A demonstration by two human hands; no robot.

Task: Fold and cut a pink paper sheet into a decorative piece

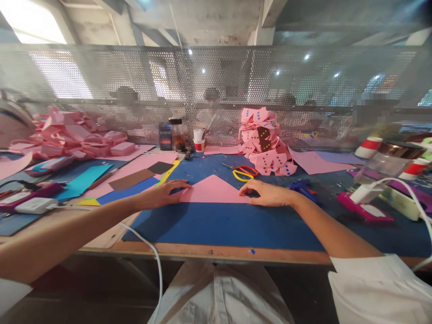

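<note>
A sheet of pink paper (212, 191), shaped like a low triangle with its point away from me, lies on the blue mat between my hands. My left hand (168, 193) has its thumb and fingers curved around the left corner. At the opposite corner, my right hand (270, 193) grips with thumb and fingertips. Just beyond the paper rest scissors (245, 173) with red and yellow handles. A blue tool (303, 189), its kind unclear, sits near my right wrist.
Pink folded paper pieces are heaped at the left (74, 135), and a dotted stack (266, 141) stands behind the scissors. Colored strips (131, 180) lie left. A paper cup (199, 140), a jar (177, 135), a magenta device (364, 209) and a white cable (157, 261) surround the work area.
</note>
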